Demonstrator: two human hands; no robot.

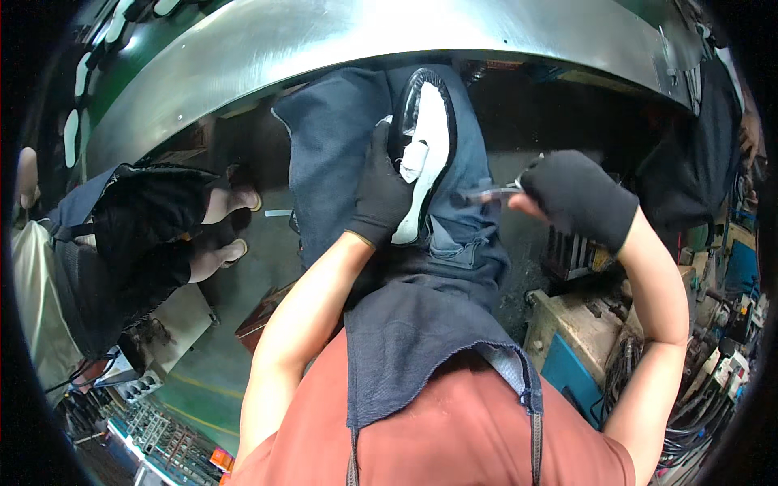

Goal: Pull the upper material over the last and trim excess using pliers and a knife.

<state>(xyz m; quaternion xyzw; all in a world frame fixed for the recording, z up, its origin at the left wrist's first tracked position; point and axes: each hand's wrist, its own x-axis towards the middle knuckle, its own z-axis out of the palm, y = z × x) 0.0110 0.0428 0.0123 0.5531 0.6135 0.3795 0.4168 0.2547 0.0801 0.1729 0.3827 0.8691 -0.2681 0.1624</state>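
A black shoe upper with a white sole face (435, 121) rests bottom up on my apron-covered lap, its rounded end pointing away from me. My left hand (384, 185), in a black glove, grips it from the left side. A crumpled white wrapping (413, 160) shows at that hand's thumb, lying across the sole face. Off to the right, my right hand (577, 194), also in a black glove, is closed around a thin metal hand tool (502, 192). The tool's dark end points left toward the shoe, apart from it, and is too blurred to tell its kind.
A curved shiny metal counter (340, 36) runs across the far side. On the left stands another person (105, 235) in dark shorts and sandals. A worn bench with a blue panel (575, 377) is close on my right, beside coiled black cables (685, 429).
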